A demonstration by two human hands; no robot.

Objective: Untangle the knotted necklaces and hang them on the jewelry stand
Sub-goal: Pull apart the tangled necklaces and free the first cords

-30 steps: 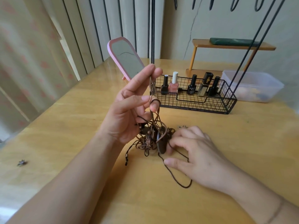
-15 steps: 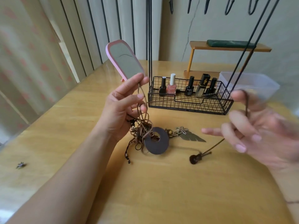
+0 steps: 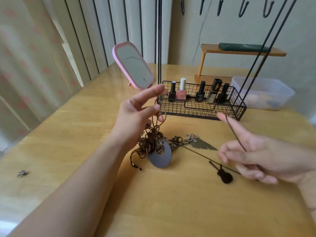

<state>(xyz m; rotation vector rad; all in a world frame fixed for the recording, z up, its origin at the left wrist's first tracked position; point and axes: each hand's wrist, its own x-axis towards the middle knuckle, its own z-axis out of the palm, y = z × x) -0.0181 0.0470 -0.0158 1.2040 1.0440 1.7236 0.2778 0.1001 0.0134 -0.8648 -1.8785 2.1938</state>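
While left hand [image 3: 136,115] pinches tangle [image 3: 150,142] cords, right hand [image 3: 256,159] hooks dark cord [image 3: 235,134]: mid-untangle; next, draw free slowly.

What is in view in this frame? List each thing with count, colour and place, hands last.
table: one, light wood, under everything.
cord tangle: one, brown, table centre, some strands lifted by the left hand.
ring pendant: one, grey, against the tangle.
leaf pendant: one, dull metal, right of the tangle.
dark cord: one, draped over the right forefinger.
mirror: one, pink rim, behind the left hand.
wire basket: one, black, back centre.
bottles: five, four dark, one pink, in the basket.
plastic box: one, clear, far right.
left hand: holding brown strands.
right hand: carrying the dark cord.
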